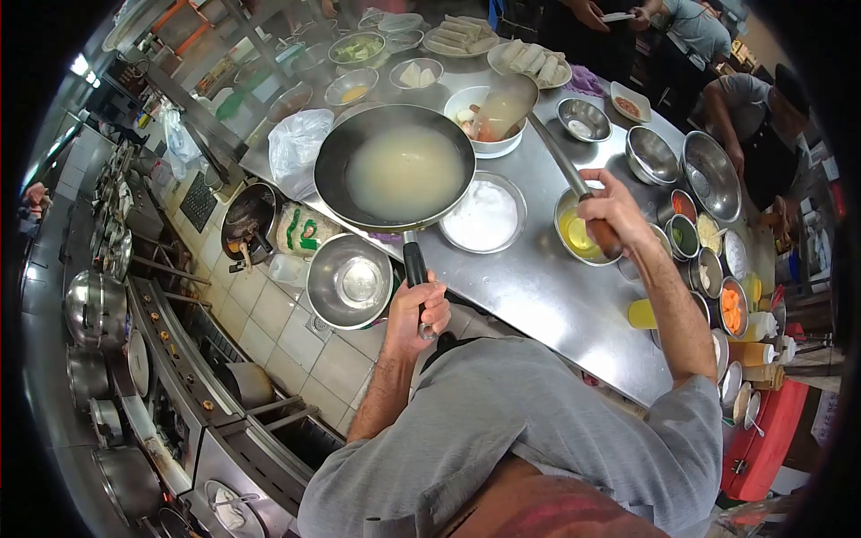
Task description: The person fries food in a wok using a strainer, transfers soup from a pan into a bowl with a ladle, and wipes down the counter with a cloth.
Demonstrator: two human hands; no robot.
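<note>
The left hand (420, 312) has its fingers curled together and clamped around the black handle (414, 262) of the pan (334, 177); the right hand (614, 211) has its fingers closed around the brown grip of the ladle (554, 152). The pan lies at 12 o'clock from the left hand, its near side over the edge of the metal table (547, 291). Judged handling: pan stiff, front-heavy with its liquid load; hold the handle firmly and keep the rim level, since the liquid can slop. Steam suggests heat; keep skin off rim and wall. The ladle is rigid and likely top-heavy when filled; grip it at the brown end. Appearance: pan round and wide, dark inside, holding cloudy, pale cream liquid (408, 169). The ladle has a long, grey metal shaft; its head, at 10 to 11 o'clock from the right hand, is over the white bowl (496, 147) of orange and pale pieces. From the pan's centre, that bowl sits at 2 o'clock, a metal basin (524, 226) of white contents at 4 o'clock, and a plastic bag (299, 143) near 9 o'clock.
</note>
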